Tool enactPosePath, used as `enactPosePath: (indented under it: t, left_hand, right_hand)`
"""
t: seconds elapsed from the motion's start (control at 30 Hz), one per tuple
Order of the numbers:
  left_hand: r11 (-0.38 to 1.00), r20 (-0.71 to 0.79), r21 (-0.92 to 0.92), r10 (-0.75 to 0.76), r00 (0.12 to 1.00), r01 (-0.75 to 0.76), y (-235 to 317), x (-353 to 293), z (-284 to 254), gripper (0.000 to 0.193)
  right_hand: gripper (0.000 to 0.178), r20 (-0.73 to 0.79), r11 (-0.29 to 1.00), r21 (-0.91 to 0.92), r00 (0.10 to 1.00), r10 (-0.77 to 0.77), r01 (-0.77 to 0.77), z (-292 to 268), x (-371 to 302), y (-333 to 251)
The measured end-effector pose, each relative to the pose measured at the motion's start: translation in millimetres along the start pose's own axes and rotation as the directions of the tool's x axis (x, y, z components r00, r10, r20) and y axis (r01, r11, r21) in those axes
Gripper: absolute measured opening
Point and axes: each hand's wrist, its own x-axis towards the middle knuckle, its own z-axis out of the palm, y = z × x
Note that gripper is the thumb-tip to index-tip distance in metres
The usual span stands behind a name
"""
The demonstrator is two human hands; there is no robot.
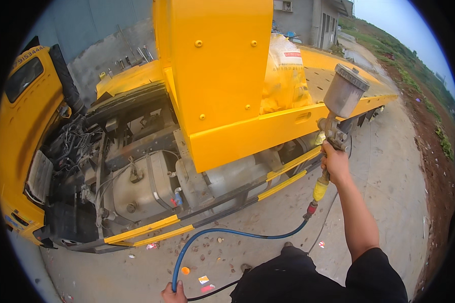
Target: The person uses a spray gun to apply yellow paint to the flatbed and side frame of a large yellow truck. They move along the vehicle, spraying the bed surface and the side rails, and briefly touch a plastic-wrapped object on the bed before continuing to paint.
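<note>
The left hand (173,294), cut off by the lower edge of view, is closed around a flexible blue hose (247,234), well apart from the yellow steel truck bed (237,139) on its near side. The right forearm, bare below a short black sleeve (376,275), extends forward toward the bed. The right hand (335,162) is wrapped around the handle of a metal spray gun (333,132) topped by a grey cylindrical cup (346,93), slightly tilted. The gun overlaps the bed's side edge in view; the gap cannot be judged. A red and yellow coupling (320,191) joins the hose to the handle. Below the bed runs a yellow-and-black side guard (151,231). Outboard of the bed, grey concrete ground (384,187) gives lateral room as far as a brown earth bank (432,177). Beyond the bed stands a grey wall (116,55).
</note>
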Motion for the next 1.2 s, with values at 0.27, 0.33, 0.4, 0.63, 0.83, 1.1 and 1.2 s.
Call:
enactPosePath:
  t: [0.27, 0.33, 0.4, 0.63, 0.83, 1.1, 1.2]
  left_hand:
    - [1.0, -0.161, -0.001, -0.018, 0.987, 0.018, -52.4, -9.9, -2.3, 0.031]
    - [0.998, -0.205, -0.054, -0.034, 0.978, 0.023, -61.0, -6.7, 5.1, 0.031]
    - [0.998, -0.186, -0.019, -0.063, 0.981, 0.06, -63.3, -5.8, 7.6, 0.032]
    - [0.98, -0.174, -0.198, -0.052, 0.983, 0.016, -72.8, -0.4, 39.4, 0.032]
    - [0.992, -0.068, -0.127, 0.004, 0.998, -0.013, -40.5, -3.1, 37.7, 0.035]
    - [0.947, -0.089, -0.317, -0.078, 0.993, 0.046, -72.6, -1.0, 47.9, 0.032]
    - [0.942, -0.081, -0.326, -0.107, 0.991, 0.075, -67.6, 4.5, 51.4, 0.033]
  right_hand:
    - [0.012, 0.625, 0.998, 0.015, 0.778, -0.058, 0.062, 117.2, -117.3, 16.2]
    - [0.014, 0.694, 0.998, 0.066, 0.718, -0.052, 0.008, 126.3, -126.1, 17.1]
    - [0.016, 0.756, 0.996, 0.087, 0.652, -0.057, -0.013, 130.9, -119.8, 32.1]
    - [0.019, 0.38, 0.955, 0.281, 0.925, -0.017, -0.098, 53.1, -60.9, 49.7]
    - [0.013, 0.05, 0.991, 0.077, 0.992, -0.116, 0.112, 26.2, -14.7, 70.3]
    - [0.021, 0.65, 0.995, 0.099, 0.756, -0.074, 0.012, 126.9, -126.4, 66.2]
    - [0.023, 0.79, 0.976, 0.217, 0.582, -0.193, 0.03, 136.9, -127.0, 77.8]
